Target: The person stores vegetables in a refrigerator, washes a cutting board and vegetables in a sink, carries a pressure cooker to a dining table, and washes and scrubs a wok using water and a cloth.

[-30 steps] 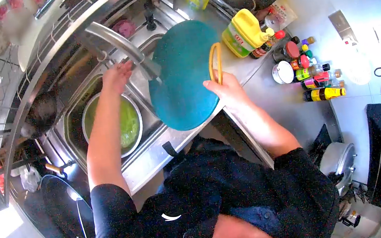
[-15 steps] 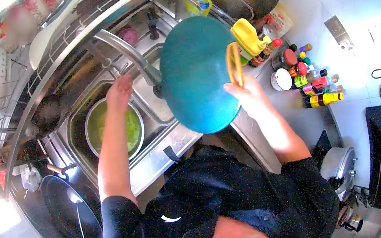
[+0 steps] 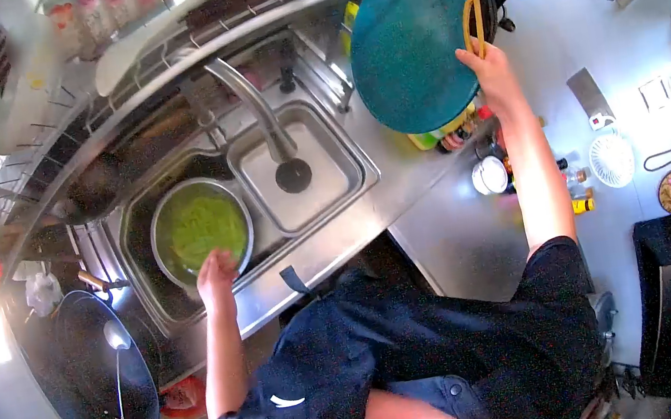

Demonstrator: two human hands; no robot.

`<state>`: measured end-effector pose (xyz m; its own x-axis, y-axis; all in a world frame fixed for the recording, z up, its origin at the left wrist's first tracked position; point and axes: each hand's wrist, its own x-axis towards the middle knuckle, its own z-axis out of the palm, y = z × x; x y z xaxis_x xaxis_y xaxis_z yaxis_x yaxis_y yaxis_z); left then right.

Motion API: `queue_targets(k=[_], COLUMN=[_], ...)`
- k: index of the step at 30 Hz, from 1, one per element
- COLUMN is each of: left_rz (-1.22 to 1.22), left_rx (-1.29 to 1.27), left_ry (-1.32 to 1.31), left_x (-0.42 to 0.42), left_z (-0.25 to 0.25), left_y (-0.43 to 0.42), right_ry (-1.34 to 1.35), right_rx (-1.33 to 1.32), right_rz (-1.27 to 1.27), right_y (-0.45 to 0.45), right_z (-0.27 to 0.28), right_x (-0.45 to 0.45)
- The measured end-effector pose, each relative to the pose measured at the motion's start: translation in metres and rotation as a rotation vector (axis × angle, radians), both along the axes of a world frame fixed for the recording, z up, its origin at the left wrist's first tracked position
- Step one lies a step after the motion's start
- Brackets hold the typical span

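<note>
My right hand (image 3: 490,66) is closed on the yellow handle (image 3: 474,28) of a round teal board (image 3: 416,52), raised over the back of the counter. Behind the board, a yellow-green bottle and other bottles are partly hidden. My left hand (image 3: 217,272) is at the near rim of a metal bowl (image 3: 246,239), its fingers drawn together and blurred. Whether it holds anything is not clear. Green leaves (image 3: 202,224) lie in the bowl, which sits in the left sink basin.
A faucet (image 3: 255,99) arches over the right basin (image 3: 311,139). A wire rack (image 3: 154,58) hangs above the sink. The wok (image 3: 136,364) with a ladle is at the lower left. A white tub (image 3: 489,175) and bottles stand on the right counter.
My right hand has carried the teal board up and to the right, away from the sink. My left hand has moved from beside the faucet down to the bowl's near rim.
</note>
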<state>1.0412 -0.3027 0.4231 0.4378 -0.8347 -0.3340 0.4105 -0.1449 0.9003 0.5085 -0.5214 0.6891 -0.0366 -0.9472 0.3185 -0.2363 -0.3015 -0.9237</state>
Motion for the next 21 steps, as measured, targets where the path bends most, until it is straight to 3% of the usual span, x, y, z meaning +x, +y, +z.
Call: queue_targets(k=[4, 6, 8, 13, 21], left_rz=[0.052, 0.081, 0.094, 0.140, 0.177], left_rx=[0.083, -0.002, 0.001, -0.088, -0.053], left_ry=[-0.109, -0.025, -0.004, 0.006, 0.001], left_x=[-0.009, -0.003, 0.002, -0.002, -0.006], left_z=[0.026, 0.017, 0.007, 0.013, 0.023], left_y=[0.038, 0.045, 0.061, 0.076, 0.092], right_ry=[-0.110, 0.056, -0.028, 0.207, 0.135], right_rx=[0.005, -0.061, -0.109, -0.138, 0.026], right_rz=[0.053, -0.029, -0.002, 0.006, 0.016], right_y=[-0.060, -0.082, -0.093, -0.125, -0.155], right_z=[-0.006, 0.004, 0.008, 0.026, 0.001], right_x=[-0.011, -0.007, 0.007, 0.015, 0.015])
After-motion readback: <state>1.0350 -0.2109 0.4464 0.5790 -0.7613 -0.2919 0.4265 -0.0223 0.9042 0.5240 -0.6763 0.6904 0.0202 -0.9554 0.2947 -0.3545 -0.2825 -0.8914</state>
